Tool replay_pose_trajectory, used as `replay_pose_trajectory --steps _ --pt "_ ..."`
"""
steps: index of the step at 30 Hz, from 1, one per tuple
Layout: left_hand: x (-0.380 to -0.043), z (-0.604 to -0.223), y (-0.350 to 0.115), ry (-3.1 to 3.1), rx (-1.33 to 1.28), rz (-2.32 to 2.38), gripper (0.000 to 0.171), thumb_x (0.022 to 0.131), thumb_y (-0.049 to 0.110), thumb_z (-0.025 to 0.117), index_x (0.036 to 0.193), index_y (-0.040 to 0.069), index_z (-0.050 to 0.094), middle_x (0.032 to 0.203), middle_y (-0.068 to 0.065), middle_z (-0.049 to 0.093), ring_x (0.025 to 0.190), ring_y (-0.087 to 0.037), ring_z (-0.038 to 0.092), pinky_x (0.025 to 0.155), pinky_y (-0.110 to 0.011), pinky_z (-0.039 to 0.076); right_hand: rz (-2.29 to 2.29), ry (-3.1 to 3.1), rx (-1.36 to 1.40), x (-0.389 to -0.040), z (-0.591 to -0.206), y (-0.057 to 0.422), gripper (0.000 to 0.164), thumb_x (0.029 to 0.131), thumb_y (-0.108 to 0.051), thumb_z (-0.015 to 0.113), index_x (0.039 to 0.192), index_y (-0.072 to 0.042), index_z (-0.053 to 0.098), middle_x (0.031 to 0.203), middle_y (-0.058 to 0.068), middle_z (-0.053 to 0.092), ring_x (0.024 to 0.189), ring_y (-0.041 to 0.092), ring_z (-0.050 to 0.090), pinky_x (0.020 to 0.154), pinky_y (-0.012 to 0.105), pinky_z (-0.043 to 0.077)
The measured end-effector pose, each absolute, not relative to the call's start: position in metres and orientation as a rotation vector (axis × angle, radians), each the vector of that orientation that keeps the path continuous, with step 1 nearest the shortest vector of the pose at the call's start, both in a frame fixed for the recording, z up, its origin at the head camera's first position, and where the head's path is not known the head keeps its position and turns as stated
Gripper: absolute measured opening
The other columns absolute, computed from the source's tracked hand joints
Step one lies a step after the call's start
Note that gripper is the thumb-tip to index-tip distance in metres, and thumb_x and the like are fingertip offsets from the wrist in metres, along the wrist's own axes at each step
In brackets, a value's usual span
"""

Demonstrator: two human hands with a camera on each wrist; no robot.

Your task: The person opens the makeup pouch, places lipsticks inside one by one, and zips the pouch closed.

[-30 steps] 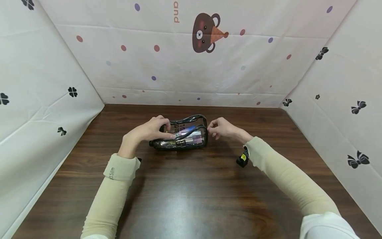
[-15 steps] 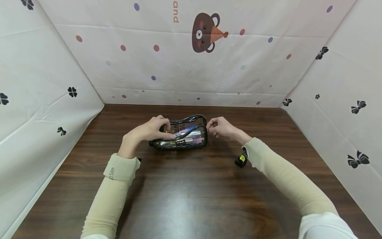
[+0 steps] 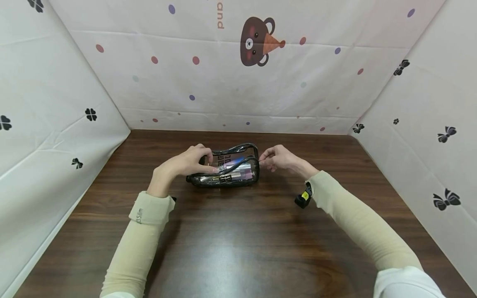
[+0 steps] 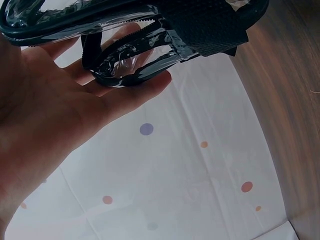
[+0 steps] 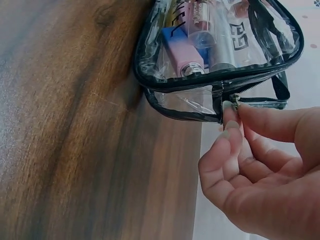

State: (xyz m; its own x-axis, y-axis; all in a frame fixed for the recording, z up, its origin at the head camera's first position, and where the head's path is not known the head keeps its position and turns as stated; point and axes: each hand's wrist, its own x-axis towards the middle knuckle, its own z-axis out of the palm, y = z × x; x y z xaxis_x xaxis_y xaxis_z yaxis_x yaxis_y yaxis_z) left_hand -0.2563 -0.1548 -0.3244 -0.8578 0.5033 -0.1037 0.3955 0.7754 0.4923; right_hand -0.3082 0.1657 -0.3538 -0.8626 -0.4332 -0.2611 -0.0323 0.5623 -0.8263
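A clear pouch with black edging [image 3: 223,185] lies on the table with its zipped opening gaping upward. Inside are several cosmetic tubes; one pink and blue tube [image 5: 182,52] shows in the right wrist view. My left hand [image 3: 184,162] grips the pouch's left end, thumb on the near edge and fingers over the opening. In the left wrist view, fingers [image 4: 135,97] sit behind the black edge. At the right end, my right hand [image 3: 281,159] pinches the small metal zipper pull [image 5: 234,100] between thumb and index finger, the other fingers curled.
The dark wooden table [image 3: 223,248] extends toward me from the pouch. A white patterned backdrop [image 3: 208,82] rises behind it, with white side sheets [image 3: 410,165] to the left and right. A black wrist camera [image 3: 303,200] hangs below my right wrist.
My right hand shifts very slightly at the pouch's right end, still on the zipper pull. The left hand and the pouch stay in place.
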Motion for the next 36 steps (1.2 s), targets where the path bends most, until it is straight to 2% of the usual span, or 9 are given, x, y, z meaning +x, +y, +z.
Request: replay_pose_trajectory --steps 6,11,18,23,27,32,36 --pt "-0.257 -0.325 -0.155 2.736 0.706 0.688 0.035 0.088 0.044 0.067 0.101 0.013 0.058 0.118 -0.014 0.05 0.113 -0.035 0.043 0.089 -0.046 0.037 -1.226 2.307 -0.408 -0.308 -0.359 0.167 0.022 0.093 -0.002 0.057 0.112 0.009 0.057 0.088 0.011 0.059 0.072 0.017 0.054 0.066 0.031 0.052" --pt "-0.257 -0.324 -0.156 2.736 0.704 0.689 0.035 0.089 0.044 0.067 0.102 0.013 0.058 0.122 -0.014 0.05 0.116 -0.036 0.043 0.09 -0.047 0.038 -1.254 2.307 -0.402 -0.305 -0.358 0.165 0.02 0.092 -0.002 0.055 0.109 0.006 0.06 0.09 0.014 0.059 0.069 0.016 0.053 0.062 0.029 0.051" --pt "-0.258 -0.324 -0.156 2.734 0.709 0.675 0.037 0.088 0.045 0.067 0.102 0.011 0.058 0.119 -0.016 0.05 0.113 -0.035 0.043 0.088 -0.047 0.038 -1.239 2.285 -0.421 -0.302 -0.358 0.163 0.021 0.093 -0.003 0.049 0.109 0.007 0.057 0.093 0.011 0.058 0.067 0.015 0.055 0.059 0.027 0.049" --pt "-0.259 -0.326 -0.155 2.733 0.715 0.666 0.038 0.088 0.046 0.067 0.102 0.011 0.058 0.119 -0.017 0.05 0.112 -0.034 0.043 0.088 -0.047 0.038 -1.282 2.238 -0.389 -0.301 -0.363 0.163 0.017 0.095 -0.005 0.047 0.108 0.004 0.054 0.097 0.017 0.055 0.07 0.017 0.057 0.061 0.028 0.051" --pt "-0.259 -0.325 -0.155 2.735 0.711 0.668 0.037 0.088 0.045 0.067 0.101 0.012 0.058 0.12 -0.016 0.05 0.112 -0.034 0.043 0.088 -0.047 0.038 -1.329 2.278 -0.426 -0.301 -0.368 0.163 0.013 0.096 -0.005 0.048 0.104 0.004 0.054 0.092 0.019 0.057 0.069 0.019 0.059 0.062 0.035 0.055" --pt "-0.259 -0.325 -0.155 2.736 0.701 0.666 0.036 0.088 0.046 0.067 0.101 0.013 0.058 0.12 -0.016 0.05 0.112 -0.033 0.043 0.089 -0.047 0.038 -1.293 2.459 -0.568 -0.297 -0.372 0.161 0.007 0.093 -0.004 0.055 0.094 0.003 0.054 0.08 0.021 0.06 0.057 0.019 0.06 0.061 0.05 0.055" --pt "-0.259 -0.326 -0.155 2.735 0.698 0.666 0.037 0.088 0.046 0.067 0.102 0.013 0.058 0.12 -0.016 0.05 0.112 -0.032 0.043 0.089 -0.047 0.038 -1.253 2.567 -0.598 -0.296 -0.372 0.159 0.005 0.09 -0.003 0.059 0.088 0.0 0.056 0.076 0.016 0.062 0.048 0.015 0.056 0.051 0.044 0.054"
